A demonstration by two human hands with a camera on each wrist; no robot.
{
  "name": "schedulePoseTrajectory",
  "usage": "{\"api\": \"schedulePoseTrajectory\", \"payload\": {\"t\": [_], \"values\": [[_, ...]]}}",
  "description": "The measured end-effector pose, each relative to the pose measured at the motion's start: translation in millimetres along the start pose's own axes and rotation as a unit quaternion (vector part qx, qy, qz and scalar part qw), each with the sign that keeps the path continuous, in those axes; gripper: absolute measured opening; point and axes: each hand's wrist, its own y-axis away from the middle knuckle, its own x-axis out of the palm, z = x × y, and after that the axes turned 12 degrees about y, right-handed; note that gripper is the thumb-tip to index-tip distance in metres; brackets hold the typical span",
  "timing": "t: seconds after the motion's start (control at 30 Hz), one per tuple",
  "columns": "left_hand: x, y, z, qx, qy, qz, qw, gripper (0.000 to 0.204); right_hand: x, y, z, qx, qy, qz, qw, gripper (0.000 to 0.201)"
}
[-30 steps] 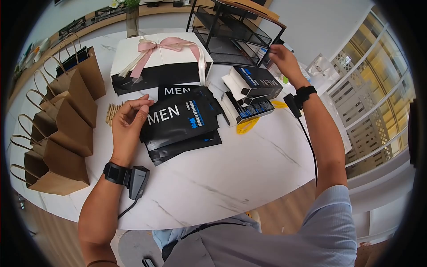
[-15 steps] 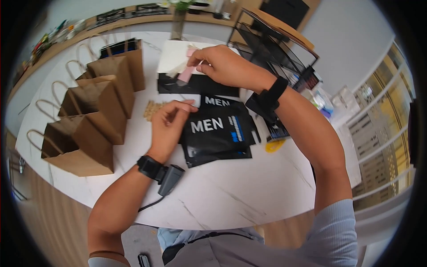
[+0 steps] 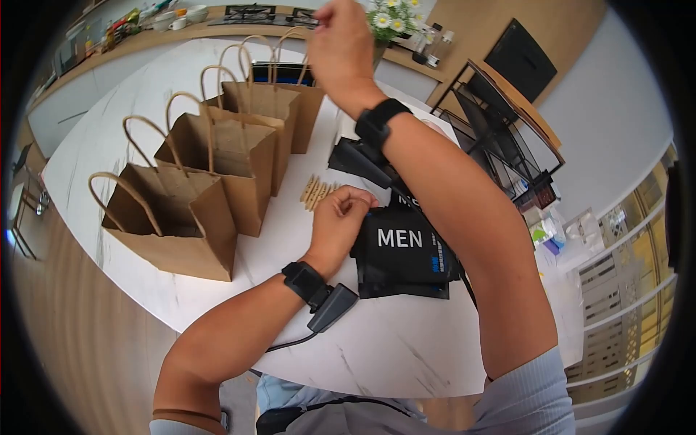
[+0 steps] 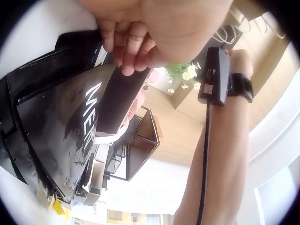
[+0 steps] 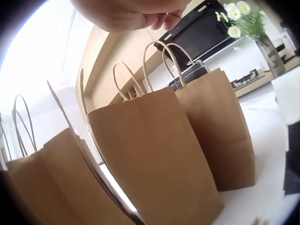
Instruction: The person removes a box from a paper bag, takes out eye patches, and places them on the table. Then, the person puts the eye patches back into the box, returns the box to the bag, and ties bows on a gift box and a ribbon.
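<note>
My left hand [image 3: 337,226] is at the upper left corner of a stack of black packets [image 3: 399,239] printed MEN. Its fingers are loosely curled, with the tips right at that corner; the left wrist view shows them in front of the top packet [image 4: 65,126]. Raised over the far end of the row of brown paper bags [image 3: 181,217], my right hand [image 3: 344,51] has bent fingers. In the right wrist view the fingertips [image 5: 161,19] hang above the bag handles with nothing visible between them. Several wooden clothespins [image 3: 317,192] lie between the bags and the packets.
The farthest bag holds something dark [image 3: 279,74]. My right forearm covers much of the gift box with a pink ribbon [image 4: 136,105]. A vase of daisies [image 3: 388,25] stands behind it, and a black metal rack [image 3: 493,138] at the back right.
My right hand has swung from near the rack on the right, past the ribboned box, to above the bags. The head view has turned left. My left hand stays at the packets' corner.
</note>
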Motion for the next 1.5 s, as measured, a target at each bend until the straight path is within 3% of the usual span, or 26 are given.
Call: {"api": "schedulePoseTrajectory", "payload": {"t": [0.03,0.1,0.13,0.23,0.27,0.33,0.43,0.57,0.67,0.73,0.83,0.87,0.93,1.0,1.07,1.13,1.17,1.23,1.3,1.33,1.4,1.47,1.5], "values": [[0,-1,0,-0.008,-0.015,-0.003,1.000,0.016,2,1,-5,-0.004,-0.005,0.003,1.000,0.021],[3,-1,0,-0.021,-0.031,-0.004,0.999,0.017,4,10,-24,0.115,-0.083,0.151,0.978,0.020],[3,-1,1,-0.019,-0.032,-0.004,0.999,0.017,5,14,-33,0.114,-0.084,0.151,0.978,0.020],[0,-2,3,-0.026,-0.030,-0.003,0.999,0.016,8,18,-44,-0.018,-0.078,0.256,0.963,0.031],[0,-2,2,-0.024,-0.029,-0.006,0.999,0.016,8,18,-43,-0.021,-0.080,0.258,0.963,0.031],[2,-1,1,-0.018,-0.044,0.000,0.999,0.017,4,17,-45,-0.057,-0.023,0.347,0.936,0.036],[4,-1,-2,-0.021,-0.051,0.003,0.998,0.017,7,11,-42,-0.010,-0.014,0.410,0.912,0.041],[4,-1,1,-0.028,-0.060,-0.001,0.998,0.018,3,-2,-40,-0.008,-0.053,0.466,0.883,0.041],[1,-2,-2,-0.020,-0.063,0.001,0.998,0.018,-1,-15,-34,0.032,-0.098,0.445,0.890,0.039],[1,-1,-1,-0.024,-0.074,0.014,0.997,0.018,-11,-22,-41,0.064,-0.116,0.252,0.959,0.038],[0,-1,1,-0.020,-0.072,0.018,0.997,0.018,-49,-45,-46,0.101,-0.104,0.050,0.988,0.037],[0,-1,1,-0.022,-0.073,0.023,0.997,0.018,-61,-57,-45,0.119,-0.254,-0.019,0.960,0.026],[0,-1,1,-0.017,-0.085,0.009,0.996,0.018,-97,-69,-52,0.128,-0.253,-0.111,0.953,0.025],[0,-1,1,-0.012,-0.092,0.026,0.995,0.020,-136,-72,-60,0.132,-0.264,-0.155,0.943,0.030],[9,3,-9,0.021,-0.081,-0.027,0.996,0.030,-172,-62,-60,0.141,-0.259,-0.130,0.947,0.031],[7,2,-14,0.088,-0.095,-0.004,0.992,0.044,-208,-39,-54,0.184,-0.298,0.060,0.935,0.038],[9,2,-17,0.105,-0.071,0.008,0.992,0.047,-214,-27,-66,0.121,-0.229,0.096,0.961,0.036],[13,0,-24,0.124,-0.054,0.045,0.990,0.054,-236,10,-62,0.149,-0.201,0.353,0.902,0.047],[22,7,-30,0.098,-0.059,0.084,0.990,0.060,-228,53,-56,0.212,-0.231,0.450,0.836,0.055],[24,9,-29,0.054,-0.034,0.108,0.992,0.062,-216,76,-65,0.158,-0.208,0.467,0.845,0.052],[30,18,-33,-0.028,-0.093,0.158,0.983,0.061,-204,101,-58,0.130,-0.189,0.514,0.827,0.049],[28,16,-28,-0.057,-0.135,0.132,0.980,0.053,-195,104,-54,0.148,-0.157,0.543,0.812,0.040],[23,11,-22,-0.043,-0.094,0.110,0.989,0.050,-191,105,-53,0.158,-0.119,0.574,0.794,0.030]]}}
